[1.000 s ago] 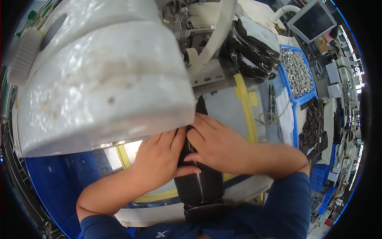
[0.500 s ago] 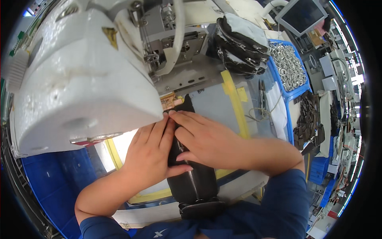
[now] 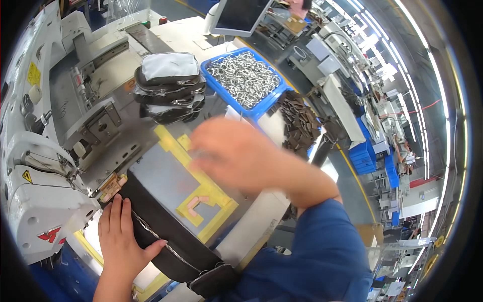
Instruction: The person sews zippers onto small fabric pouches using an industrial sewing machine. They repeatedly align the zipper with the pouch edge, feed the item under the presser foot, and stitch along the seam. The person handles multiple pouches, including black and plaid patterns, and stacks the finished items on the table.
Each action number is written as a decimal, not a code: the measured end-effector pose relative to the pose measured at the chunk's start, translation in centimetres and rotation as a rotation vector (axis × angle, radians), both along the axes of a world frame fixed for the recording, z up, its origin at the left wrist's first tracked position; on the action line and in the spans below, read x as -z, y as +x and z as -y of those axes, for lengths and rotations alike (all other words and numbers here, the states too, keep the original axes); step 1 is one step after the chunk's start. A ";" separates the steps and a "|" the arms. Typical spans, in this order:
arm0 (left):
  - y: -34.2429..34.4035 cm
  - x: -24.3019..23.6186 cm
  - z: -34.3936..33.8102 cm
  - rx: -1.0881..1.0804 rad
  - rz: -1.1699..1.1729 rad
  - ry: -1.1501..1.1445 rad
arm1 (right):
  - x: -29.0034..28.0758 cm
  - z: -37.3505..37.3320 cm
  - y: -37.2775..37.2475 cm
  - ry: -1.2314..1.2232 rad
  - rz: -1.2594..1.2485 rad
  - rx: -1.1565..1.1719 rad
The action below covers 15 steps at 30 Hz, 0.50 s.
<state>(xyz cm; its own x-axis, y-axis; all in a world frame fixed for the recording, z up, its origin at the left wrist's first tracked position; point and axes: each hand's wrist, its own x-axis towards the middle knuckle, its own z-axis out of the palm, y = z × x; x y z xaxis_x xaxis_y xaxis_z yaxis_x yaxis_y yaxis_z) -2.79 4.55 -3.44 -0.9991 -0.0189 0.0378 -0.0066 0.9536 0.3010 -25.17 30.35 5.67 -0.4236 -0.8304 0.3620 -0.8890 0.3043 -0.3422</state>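
Observation:
A long dark zippered bag panel [image 3: 168, 246] lies slantwise over the sewing machine's work surface, its metal zipper running lengthwise. Near its far end, my left hand [image 3: 121, 231] rests on the panel, fingers stretched out and thumb apart beside the zipper. A smaller dark zippered piece [image 3: 214, 279] sits at the panel's near end, close to my body. My right hand [image 3: 226, 156] is in the air over the yellow-taped part of the table, smeared by motion. Its fingers look bent, but whether they hold anything is not visible. The white sewing machine head [image 3: 50, 211] stands left of my left hand.
Beyond the right hand stand a stack of dark pouches [image 3: 168, 88] and a blue tray [image 3: 254, 108] of metal rings. Many small dark pieces [image 3: 299, 121] lie beside the tray. A monitor [image 3: 241, 15] stands farther back. Yellow tape [image 3: 216, 189] marks the table.
My right hand has lifted off the dark panel and moved right. My left hand stays on the panel. The view has swung to the right, showing more of the tray and workshop.

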 end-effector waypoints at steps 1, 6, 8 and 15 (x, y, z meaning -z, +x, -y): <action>-0.2 0.0 -0.2 0.019 -0.012 0.004 | -0.8 -2.5 -1.1 -0.045 0.070 0.214; 0.2 0.2 0.0 0.003 -0.020 0.011 | -0.6 -15.1 -7.9 0.492 0.128 0.692; 0.1 0.3 -0.2 0.003 -0.039 0.003 | 0.3 -19.0 -8.4 0.660 0.179 0.769; 0.3 0.2 0.0 0.008 -0.076 -0.013 | 3.5 -20.6 -6.1 0.551 0.389 0.939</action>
